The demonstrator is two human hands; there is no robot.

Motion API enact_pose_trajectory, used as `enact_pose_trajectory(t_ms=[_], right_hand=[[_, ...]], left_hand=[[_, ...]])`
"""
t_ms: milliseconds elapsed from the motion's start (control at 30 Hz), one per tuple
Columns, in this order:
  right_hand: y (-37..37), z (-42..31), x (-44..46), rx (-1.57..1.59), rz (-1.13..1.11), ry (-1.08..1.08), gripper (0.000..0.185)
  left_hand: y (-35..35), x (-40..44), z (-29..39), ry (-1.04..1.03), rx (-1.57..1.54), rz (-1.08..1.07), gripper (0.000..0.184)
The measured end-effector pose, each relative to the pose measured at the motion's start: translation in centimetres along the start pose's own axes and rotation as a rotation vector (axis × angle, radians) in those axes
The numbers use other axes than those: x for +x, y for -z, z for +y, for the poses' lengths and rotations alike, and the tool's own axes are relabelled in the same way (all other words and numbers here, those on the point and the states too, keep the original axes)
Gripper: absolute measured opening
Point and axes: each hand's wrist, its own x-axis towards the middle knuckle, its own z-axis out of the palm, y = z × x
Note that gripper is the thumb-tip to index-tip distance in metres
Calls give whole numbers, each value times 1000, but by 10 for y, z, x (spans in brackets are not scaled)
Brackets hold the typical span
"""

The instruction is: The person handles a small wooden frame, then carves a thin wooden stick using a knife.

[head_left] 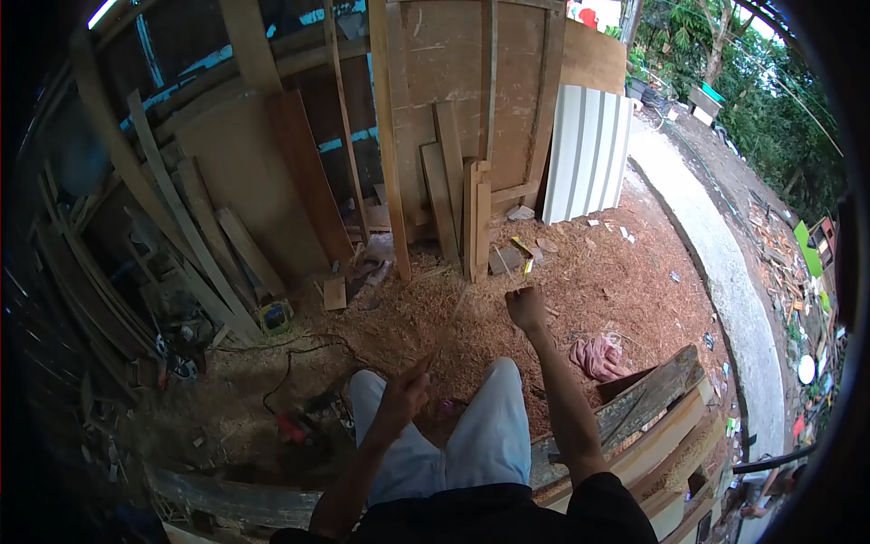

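My left hand (401,403) is in front of my left knee, its fingers curled. A slim brown shape points up and right from it; I cannot tell whether it is a finger or a held piece. My right hand (526,309) is stretched farther forward over the shavings, closed in a fist. What it holds, if anything, is hidden. Both hands are in the air, well apart. Past the right hand, narrow boards (476,222) lean upright against a plywood wall (442,77).
Wood shavings (580,286) cover the floor. A pink cloth (599,354) lies to the right, near stacked planks (648,408). A red power tool (292,430) with a dark cord sits at left. More boards (195,222) lean there, and a white corrugated sheet (589,154) stands ahead.
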Motion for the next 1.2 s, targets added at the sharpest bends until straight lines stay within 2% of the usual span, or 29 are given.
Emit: enact_pose_trajectory(t_ms=[33, 100, 133, 200, 233, 300, 367, 400, 433, 467, 533, 633, 700, 733, 767, 833, 867, 900, 967, 1033, 1200], right_hand=[[4, -9, -13, -5, -2, 2, 35], [16, -37, -36, 699, -262, -87, 37], [26, -50, -45, 697, -260, -90, 37], [43, -75, -63, 1188, -453, -64, 33], [50, -84, -68, 1193, -448, -74, 33], [60, -97, -70, 1235, -432, 61, 29], [63, -99, -69, 1249, -408, 68, 27], [64, -101, -68, 1261, -387, 75, 26], [65, -103, -69, 1259, -397, 77, 26], [67, -105, -70, 1225, -394, 108, 26], [75, -112, -75, 1189, -393, 138, 26], [88, -123, -79, 1128, -327, 150, 26], [92, -126, -77, 1111, -142, 124, 29], [86, -118, -73, 962, -70, 199, 24], [82, -117, -78, 960, -76, 210, 24], [79, -114, -92, 483, -22, 528, 17], [78, -116, -97, 308, -49, 579, 10], [78, -118, -103, 304, -48, 575, 10], [78, -122, -111, 79, -8, 632, 9], [80, -123, -112, 29, -74, 621, 13], [73, -119, -112, -14, 34, 642, 11]], left_hand=[[2, 0, 2, 34, -126, -5, 41], [3, 4, 3, 59, -177, -37, 41], [3, 5, 3, 94, -219, -62, 42], [3, 6, 1, 106, -209, -79, 41], [2, 6, 1, 111, -202, -95, 41], [0, 4, 3, 109, -215, -109, 40], [-2, 1, 7, 98, -240, -110, 38], [-4, 1, 9, 48, -208, -103, 28], [-5, 1, 11, -1, -176, -94, 20], [-5, 2, 12, -2, -181, -87, 20], [-6, 4, 15, 0, -267, -116, 32], [-11, 6, 23, -48, -227, -74, 28], [-15, 4, 35, -89, -279, -70, 28], [-17, 4, 40, -130, -333, -61, 28], [-18, 6, 43, -138, -338, -55, 28], [-23, 9, 46, -147, -377, -78, 32], [-25, 9, 49, -147, -380, -80, 32], [-28, 9, 52, -103, -386, -77, 37], [-32, 8, 54, -55, -390, -78, 42], [-34, 7, 53, -122, -419, -148, 49], [-39, 3, 50, -127, -379, -134, 48]])
